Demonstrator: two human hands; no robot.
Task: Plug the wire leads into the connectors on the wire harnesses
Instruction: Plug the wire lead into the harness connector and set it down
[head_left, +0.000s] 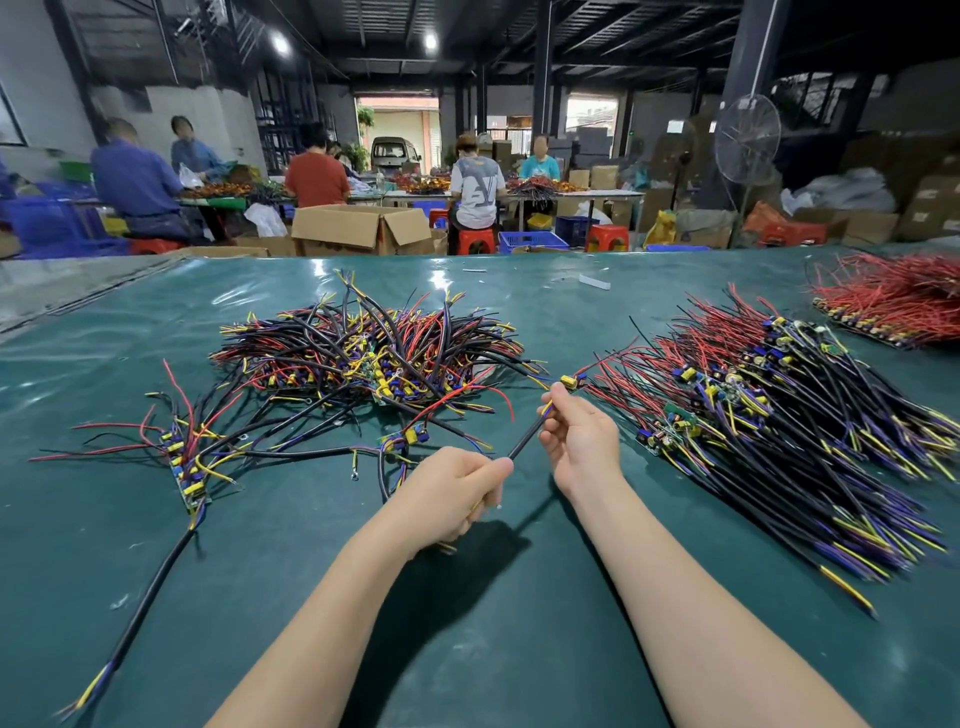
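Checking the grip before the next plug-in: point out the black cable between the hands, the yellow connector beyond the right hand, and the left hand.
black cable (524, 440): head view, bare sheath between the hands.
yellow connector (569, 382): head view, its yellow body.
left hand (452, 488): head view, back of the hand.

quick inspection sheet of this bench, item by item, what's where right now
surface: green table cover, glossy, wrinkled at the far left.
job's things: tangled harness pile centre-left; neater harness stack on the right; red-wire stack far right; short harness row on the left.
clutter: white scrap near the far edge.
grippers: left hand grips the black cable; right hand pinches its upper end, by a yellow connector.
cables: loose black cable lies near left, leads splayed.
surroundings: seated people at other tables, open cardboard box, standing fan.
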